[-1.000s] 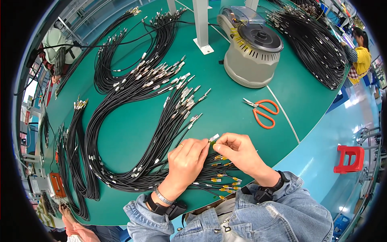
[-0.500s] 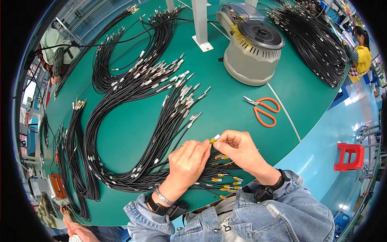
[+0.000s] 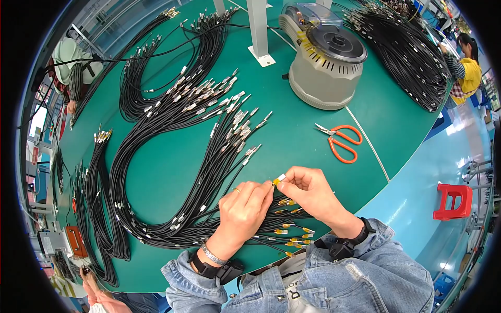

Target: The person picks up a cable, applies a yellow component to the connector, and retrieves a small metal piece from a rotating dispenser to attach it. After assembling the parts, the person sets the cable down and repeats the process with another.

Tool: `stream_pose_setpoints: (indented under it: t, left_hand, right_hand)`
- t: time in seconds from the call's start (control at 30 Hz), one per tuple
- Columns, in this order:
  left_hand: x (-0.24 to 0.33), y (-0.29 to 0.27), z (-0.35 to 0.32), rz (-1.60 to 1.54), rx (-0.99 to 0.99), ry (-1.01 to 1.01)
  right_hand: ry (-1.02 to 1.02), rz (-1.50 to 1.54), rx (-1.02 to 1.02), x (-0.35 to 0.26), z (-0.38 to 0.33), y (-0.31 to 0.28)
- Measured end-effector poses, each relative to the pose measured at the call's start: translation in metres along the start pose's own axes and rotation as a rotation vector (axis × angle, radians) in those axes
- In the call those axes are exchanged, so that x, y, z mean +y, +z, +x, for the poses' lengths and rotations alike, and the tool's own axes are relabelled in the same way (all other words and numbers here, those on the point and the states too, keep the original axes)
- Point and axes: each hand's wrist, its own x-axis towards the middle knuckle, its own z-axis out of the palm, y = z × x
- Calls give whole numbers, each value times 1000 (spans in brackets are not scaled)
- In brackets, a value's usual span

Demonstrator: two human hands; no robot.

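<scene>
Yellow-banded cable end [image 3: 279, 179] sits in a narrow pinch between left hand [image 3: 245, 208] and right hand [image 3: 313, 195], over the near tabletop [image 3: 292, 141]; if either grip slackens, I reckon the band [image 3: 276, 182] could slip crooked.

Upper body: light blue denim jacket [image 3: 383, 276] with visible stitched seams, a paler worn patch [image 3: 355, 270] toward the right sleeve and a round metal button [image 3: 280, 298] at the front, over a whitish shirt [image 3: 293, 270] bearing dark lettering. Left side: the grip [image 3: 244, 206], a human hand, has a plain gold-coloured ring [image 3: 237, 191] on one finger, with a silver-coloured bracelet [image 3: 212, 252] at the wrist and, behind it, a black strap [image 3: 201, 266] carrying a black box-shaped unit [image 3: 229, 271]. Right side: the wrist bears a black band [image 3: 367, 229] and a similar dark box [image 3: 342, 251], next to the denim cuff.
</scene>
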Motion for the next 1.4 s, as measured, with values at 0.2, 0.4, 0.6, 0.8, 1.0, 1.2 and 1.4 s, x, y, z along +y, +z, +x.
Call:
stream_pose_setpoints:
  t: [0.2, 0.4, 0.6, 0.8, 1.0, 1.2, 1.4]
  left_hand:
    - [0, 2, -1, -19, 29, -5]
    - [-1, 2, -1, -21, 13, 74]
    - [-1, 5, -3, 16, 26, 41]
    - [2, 7, -2, -13, 52, -4]
    - [5, 4, 0, -231, 12, -243]
    - [4, 3, 0, -271, 29, -278]
    - [7, 1, 1, -290, 30, -292]
  right_hand:
    - [-2, 4, -7, 1, 0, 0]
    - [-80, 48, 40, 3, 1, 3]
    - [10, 14, -31, -4, -2, -1]
    - [-29, 80, 1, -5, -4, 1]
    - [-5, 71, -54, -3, -6, -1]
    - [-82, 48, -7, -8, -10, 6]
    - [-140, 56, 54, -2, -7, 9]
